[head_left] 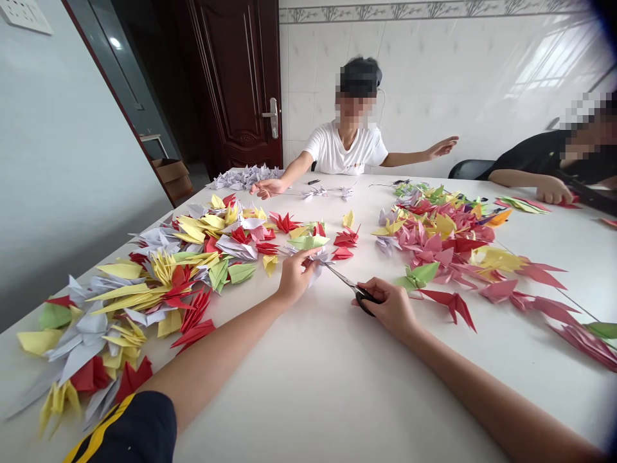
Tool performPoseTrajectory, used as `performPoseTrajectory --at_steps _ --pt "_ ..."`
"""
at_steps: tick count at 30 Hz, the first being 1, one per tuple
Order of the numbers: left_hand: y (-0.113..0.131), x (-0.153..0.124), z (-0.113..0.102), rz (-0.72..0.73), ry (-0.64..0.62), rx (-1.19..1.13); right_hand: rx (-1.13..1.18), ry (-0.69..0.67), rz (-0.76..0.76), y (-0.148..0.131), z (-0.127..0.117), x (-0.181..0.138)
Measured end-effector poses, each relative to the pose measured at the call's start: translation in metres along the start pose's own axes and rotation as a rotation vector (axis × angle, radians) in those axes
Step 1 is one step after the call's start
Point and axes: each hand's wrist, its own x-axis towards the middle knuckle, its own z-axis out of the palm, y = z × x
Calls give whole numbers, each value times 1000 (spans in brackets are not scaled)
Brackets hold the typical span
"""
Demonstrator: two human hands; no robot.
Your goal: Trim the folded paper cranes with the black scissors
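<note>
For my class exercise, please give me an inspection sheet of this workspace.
Surface: white tabletop.
Working things: black-handled metal scissors, tips at a folded white paper piece; multicoloured folded-paper heap at left; mostly pink folded-paper heap at right.
Clutter: small black object near the far side.
Hands: right hand holds the scissors; left hand touches the folded white paper piece, grip partly hidden.
Cables: thin dark strand at right, cable or thread unclear.
Surroundings: person in white shirt opposite; person with black sleeve at right; dark brown panelled door; white tiled wall.
</note>
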Motion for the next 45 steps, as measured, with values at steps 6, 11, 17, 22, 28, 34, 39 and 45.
performPoseTrajectory --at_steps 6,11,17,22,28,34,39,45 --pt "-1 0 0 22 29 5 -113 119 -190 -2 0 -3" --pt "-2 1 -2 13 57 1 -87 122 -206 0 -2 -2" --pt "1 1 -4 33 61 -23 -111 89 -224 -5 0 -5" --pt "4 2 -4 -1 84 21 -160 56 -237 -4 0 -7" --pt "1 1 -4 -85 125 13 -165 95 -274 -3 1 -9" --pt "0 0 -2 -37 68 38 -168 55 -202 -5 2 -7" --pt "2 -1 -2 -3 51 43 -118 44 -115 1 0 -3" --pt "2 -2 -1 27 36 51 -117 38 -109 2 0 -3"
